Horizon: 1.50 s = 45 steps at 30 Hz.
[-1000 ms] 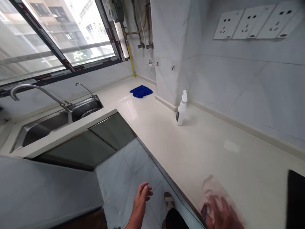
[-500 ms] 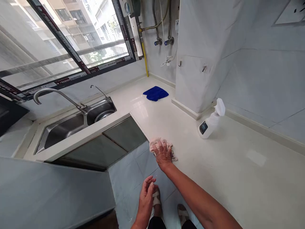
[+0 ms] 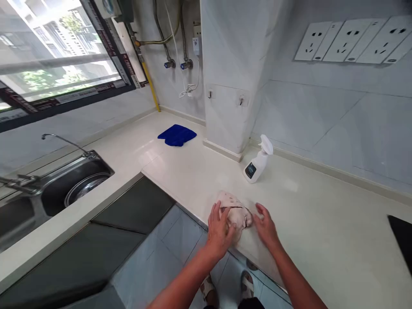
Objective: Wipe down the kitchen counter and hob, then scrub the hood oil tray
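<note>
A crumpled pale pink cloth lies near the front edge of the pale countertop, part of it folded over. My left hand rests at its left side, fingers spread and touching the cloth. To the right of the cloth, my right hand is open, with its fingertips close to the cloth's edge; whether they touch it I cannot tell. Beyond my hands a white spray bottle with a dark label stands upright on the counter.
A dark blue cloth lies flat towards the back corner. At left is a steel sink with a round metal pan in its basin. Wall sockets are at upper right; a black panel edges in at right.
My right hand has let go of the pink cloth and moved to its right side. My left hand has come up from below the counter edge onto the cloth. The view has turned right.
</note>
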Tool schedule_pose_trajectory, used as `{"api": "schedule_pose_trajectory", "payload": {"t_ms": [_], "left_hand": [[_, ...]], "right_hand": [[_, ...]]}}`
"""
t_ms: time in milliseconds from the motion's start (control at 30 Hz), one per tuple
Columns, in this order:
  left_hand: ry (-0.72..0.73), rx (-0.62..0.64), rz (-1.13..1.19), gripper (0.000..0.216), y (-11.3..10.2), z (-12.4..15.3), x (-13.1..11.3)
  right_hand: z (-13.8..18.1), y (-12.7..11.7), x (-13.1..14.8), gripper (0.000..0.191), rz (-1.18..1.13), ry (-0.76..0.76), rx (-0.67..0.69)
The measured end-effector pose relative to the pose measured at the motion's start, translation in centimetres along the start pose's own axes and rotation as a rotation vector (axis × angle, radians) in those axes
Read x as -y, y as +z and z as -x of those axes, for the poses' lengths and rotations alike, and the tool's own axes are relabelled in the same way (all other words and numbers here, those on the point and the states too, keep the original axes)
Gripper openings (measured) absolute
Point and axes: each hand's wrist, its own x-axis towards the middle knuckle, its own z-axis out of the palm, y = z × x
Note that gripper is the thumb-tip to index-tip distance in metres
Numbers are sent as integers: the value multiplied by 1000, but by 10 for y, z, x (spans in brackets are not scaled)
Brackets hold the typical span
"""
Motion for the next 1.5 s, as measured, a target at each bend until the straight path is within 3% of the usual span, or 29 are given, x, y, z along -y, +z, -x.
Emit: {"api": "schedule_pose_trajectory", "payload": {"t_ms": [100,200,300,400,467,567,700,767,833,900,1000,1067,1167,1300,1400,1500], "left_hand": [[22,99,-225,70,34,-21,-7],[53,127,-344,78,52,-42,-6],[60,93,-420,74,50,-73,3],[-96,6,-487,66,45,-102,7],[-158,-23,-512,64,53,-106,-2],[-25,42,-470,64,90,-76,-40],[231,213,-354,61,156,3,-111],[378,256,-330,61,175,39,-134],[510,259,-344,70,179,66,-140],[568,170,-372,74,171,82,-133],[555,87,-468,71,152,91,-110],[484,46,-537,72,145,87,-96],[445,25,-551,72,148,57,-82],[456,86,-500,71,178,-39,-90],[349,311,-481,73,222,-121,-129],[444,427,-446,87,281,-162,-187]], "right_hand": [[11,-51,-43,58,351,-38,-101],[32,-85,-77,61,695,-68,-116],[47,-97,-97,66,812,-147,-64],[52,-96,-100,65,808,-244,-49],[52,-95,-97,63,761,-264,-54],[49,-101,-97,61,582,-231,-72],[49,-133,-103,58,157,-102,-126],[58,-150,-104,55,51,-72,-108],[72,-156,-99,48,47,-153,-64],[89,-149,-88,43,88,-299,1],[101,-125,-67,49,176,-478,119],[90,-111,-53,56,218,-566,226],[42,-101,-42,55,229,-659,344],[-61,-110,-57,44,260,-631,243],[-130,-146,-91,45,281,-553,103],[-152,-212,-136,50,298,-456,-15]]}}
